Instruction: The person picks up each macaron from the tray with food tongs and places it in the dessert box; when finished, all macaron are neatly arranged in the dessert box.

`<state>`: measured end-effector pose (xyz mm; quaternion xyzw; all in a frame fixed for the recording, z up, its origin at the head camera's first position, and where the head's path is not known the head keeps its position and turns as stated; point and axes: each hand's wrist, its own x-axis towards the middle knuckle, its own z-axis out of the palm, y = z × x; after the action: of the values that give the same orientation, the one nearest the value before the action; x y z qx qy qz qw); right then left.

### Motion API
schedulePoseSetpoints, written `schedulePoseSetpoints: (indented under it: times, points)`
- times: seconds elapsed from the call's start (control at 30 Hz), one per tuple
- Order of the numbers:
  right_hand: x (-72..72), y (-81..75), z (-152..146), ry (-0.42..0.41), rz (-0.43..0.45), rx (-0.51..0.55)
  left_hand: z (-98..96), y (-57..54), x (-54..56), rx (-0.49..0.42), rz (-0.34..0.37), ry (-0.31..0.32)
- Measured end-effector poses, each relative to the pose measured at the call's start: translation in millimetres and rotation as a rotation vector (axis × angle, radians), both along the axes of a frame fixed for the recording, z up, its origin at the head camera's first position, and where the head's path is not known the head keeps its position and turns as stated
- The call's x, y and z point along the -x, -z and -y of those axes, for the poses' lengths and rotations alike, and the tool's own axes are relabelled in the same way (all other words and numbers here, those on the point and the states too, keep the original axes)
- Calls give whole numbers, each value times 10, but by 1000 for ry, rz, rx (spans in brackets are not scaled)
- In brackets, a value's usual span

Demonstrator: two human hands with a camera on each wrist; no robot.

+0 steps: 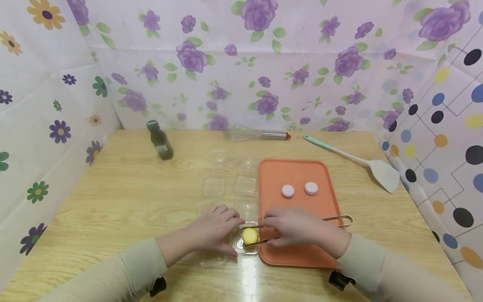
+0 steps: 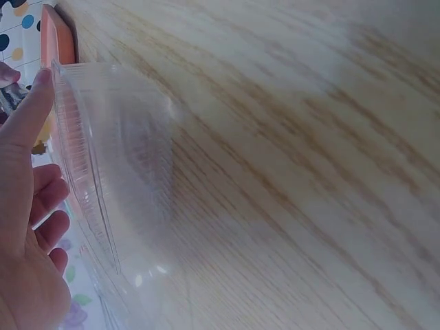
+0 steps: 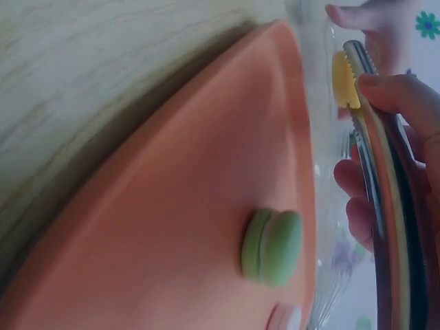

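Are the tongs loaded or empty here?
Loaded, it appears: the yellow macaron sits between the tips of the tongs in both head and right wrist views. Whether it touches the clear container, I cannot tell.

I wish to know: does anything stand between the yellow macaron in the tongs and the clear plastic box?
Nothing visible does. The yellow macaron, pinched by the tongs in the right hand, is at an open compartment of the clear box. The left hand is beside it, not in the way.

Four macarons (image 1: 250,236) (image 1: 287,191) (image 1: 311,188) (image 3: 273,246), two hands (image 1: 219,226) (image 1: 292,226), one tray (image 1: 298,174), whisk (image 1: 261,134), spatula (image 1: 382,172), bottle (image 1: 161,141) and tongs (image 3: 405,206) show.
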<state>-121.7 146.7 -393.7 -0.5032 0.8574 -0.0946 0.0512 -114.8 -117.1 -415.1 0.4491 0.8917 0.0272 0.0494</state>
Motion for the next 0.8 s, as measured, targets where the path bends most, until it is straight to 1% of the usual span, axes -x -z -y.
schedulePoseSetpoints:
  times: [0.13,0.27,0.5,0.63,0.8]
  points:
    - [-17,1,95,5,-7,-49,-1,7,-1,-5,-1,2]
    - [-26,-22,171,26,12,-111,-2,7,-1,-2,5,0]
    - [-36,-47,239,46,3,-184,-5,2,-1,9,4,2]
    - [-47,-63,250,51,-4,-204,-3,8,-2,6,1,2]
    - [-61,-78,249,53,-11,-201,0,10,1,1,0,3]
